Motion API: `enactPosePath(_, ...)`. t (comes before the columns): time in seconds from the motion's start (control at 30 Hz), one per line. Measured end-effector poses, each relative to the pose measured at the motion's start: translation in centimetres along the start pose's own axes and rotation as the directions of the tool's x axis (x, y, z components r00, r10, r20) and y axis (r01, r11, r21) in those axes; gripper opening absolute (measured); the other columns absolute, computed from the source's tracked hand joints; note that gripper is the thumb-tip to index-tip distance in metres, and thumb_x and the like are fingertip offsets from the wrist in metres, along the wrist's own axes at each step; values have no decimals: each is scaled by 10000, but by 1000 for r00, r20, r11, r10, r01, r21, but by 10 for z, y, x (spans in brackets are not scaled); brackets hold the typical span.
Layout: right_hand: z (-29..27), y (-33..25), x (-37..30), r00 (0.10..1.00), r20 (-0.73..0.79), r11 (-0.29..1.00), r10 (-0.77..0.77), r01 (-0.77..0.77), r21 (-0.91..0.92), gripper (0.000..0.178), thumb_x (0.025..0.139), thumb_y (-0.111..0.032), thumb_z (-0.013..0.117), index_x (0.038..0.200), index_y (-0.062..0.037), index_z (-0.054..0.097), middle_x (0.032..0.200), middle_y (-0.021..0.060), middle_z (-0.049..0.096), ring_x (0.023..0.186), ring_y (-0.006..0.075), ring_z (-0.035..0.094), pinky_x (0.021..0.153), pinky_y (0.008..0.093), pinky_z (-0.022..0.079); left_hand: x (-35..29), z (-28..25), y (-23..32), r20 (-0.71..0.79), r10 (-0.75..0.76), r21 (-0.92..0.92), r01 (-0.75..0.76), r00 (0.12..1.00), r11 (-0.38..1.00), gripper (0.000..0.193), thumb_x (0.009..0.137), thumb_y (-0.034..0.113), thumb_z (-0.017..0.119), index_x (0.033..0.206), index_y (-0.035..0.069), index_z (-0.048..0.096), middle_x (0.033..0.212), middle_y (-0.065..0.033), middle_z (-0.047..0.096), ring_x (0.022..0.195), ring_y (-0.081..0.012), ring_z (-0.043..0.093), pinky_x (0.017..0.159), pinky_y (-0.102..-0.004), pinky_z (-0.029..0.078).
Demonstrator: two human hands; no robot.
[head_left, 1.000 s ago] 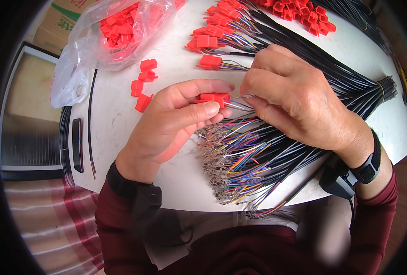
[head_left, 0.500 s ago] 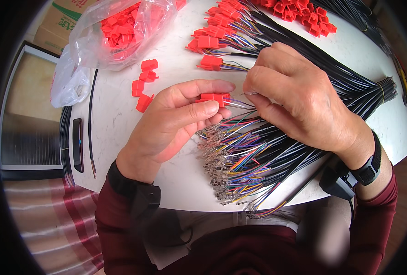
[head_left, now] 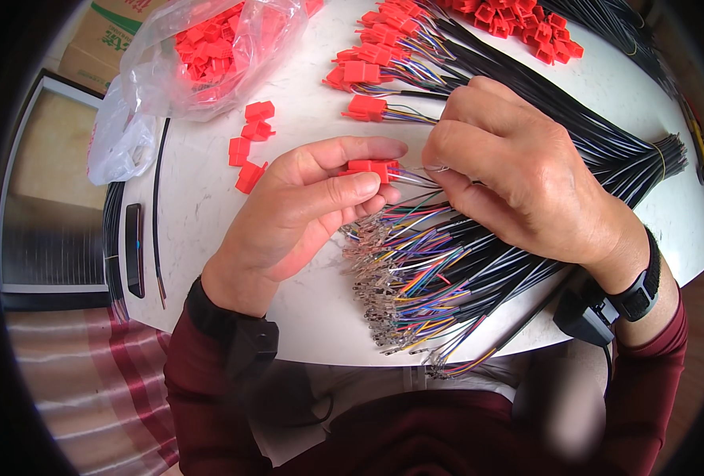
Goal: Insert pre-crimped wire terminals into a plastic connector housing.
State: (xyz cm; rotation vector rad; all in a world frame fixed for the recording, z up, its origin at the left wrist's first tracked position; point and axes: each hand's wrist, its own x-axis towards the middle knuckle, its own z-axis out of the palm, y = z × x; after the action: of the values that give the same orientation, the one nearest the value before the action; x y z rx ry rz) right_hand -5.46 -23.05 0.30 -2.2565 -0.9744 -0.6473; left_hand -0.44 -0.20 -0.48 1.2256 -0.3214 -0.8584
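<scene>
Between thumb and fingers, my left hand [head_left: 304, 194] grips a red plastic connector housing [head_left: 374, 170]. Thin coloured wires run from its right side toward my right hand [head_left: 507, 163], which is closed in a pinch on a wire [head_left: 438, 168] with a metal terminal at its tip. The tip lies a short way right of the housing, apart from it. Below the hands spreads a bundle of black cables [head_left: 479, 278], their coloured wires ending in bare metal terminals [head_left: 380, 289]. Above, more cables carry red housings [head_left: 365, 73] on their ends.
A clear plastic bag [head_left: 213, 59] of red housings stands at the back left. Several loose red housings [head_left: 249, 176] lie left of my hands, and a pile [head_left: 554, 40] sits at the back. A dark phone-like bar [head_left: 134, 250] rests near the table's left edge [head_left: 150, 313].
My right hand has shifted very slightly to the right, and the terminal tip in its pinch has turned a little. My left hand holds the housing in nearly the same place.
</scene>
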Motion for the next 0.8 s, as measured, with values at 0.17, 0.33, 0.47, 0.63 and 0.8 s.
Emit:
enactPosePath(0.17, 2, -1, 0, 1000, 1, 1000, 18, -18, 5, 154, 741, 34, 663, 866, -15, 588, 798, 99, 493, 745, 273, 501, 651, 347, 437, 0, 1, 0, 2, 8, -11, -8, 1000, 1000, 365, 921, 55, 561, 1254, -81, 502, 1126, -113, 598, 980, -163, 601, 877, -272, 482)
enactPosePath(0.33, 7, -2, -1, 1000, -20, 999, 24, -24, 34, 140, 754, 32, 661, 865, -18, 591, 799, 103, 501, 745, 279, 512, 647, 351, 439, 0, 3, -1, -6, 17, 14, -17, 1000, 1000, 360, 920, 44, 561, 1250, -88, 502, 1151, -134, 597, 992, -189, 619, 889, -284, 497)
enactPosePath(0.47, 9, 1, -2, 1000, -14, 999, 24, -23, 48, 147, 750, 32, 665, 864, -19, 588, 796, 103, 504, 742, 282, 516, 645, 353, 442, 0, 4, 0, -18, 8, 24, -7, 1000, 1000, 361, 924, 61, 569, 1247, -87, 506, 1109, -126, 613, 967, -183, 631, 874, -275, 503)
enactPosePath(0.63, 5, -3, 0, 998, -47, 999, 41, -41, 2, 155, 742, 36, 667, 859, -22, 585, 794, 103, 509, 757, 280, 527, 647, 350, 447, -1, 4, 2, 18, 10, 81, -12, 1000, 997, 359, 941, 112, 567, 1241, -79, 517, 1023, -97, 634, 918, -147, 640, 806, -241, 504)
enactPosePath(0.8, 7, 1, -1, 996, -22, 991, 86, -83, 106, 128, 757, 34, 657, 853, -6, 583, 796, 109, 526, 724, 261, 537, 656, 334, 457, -1, 3, -2, 5, 19, 87, -19, 1000, 996, 366, 945, 132, 565, 1244, -74, 518, 989, -85, 634, 870, -127, 625, 764, -233, 491)
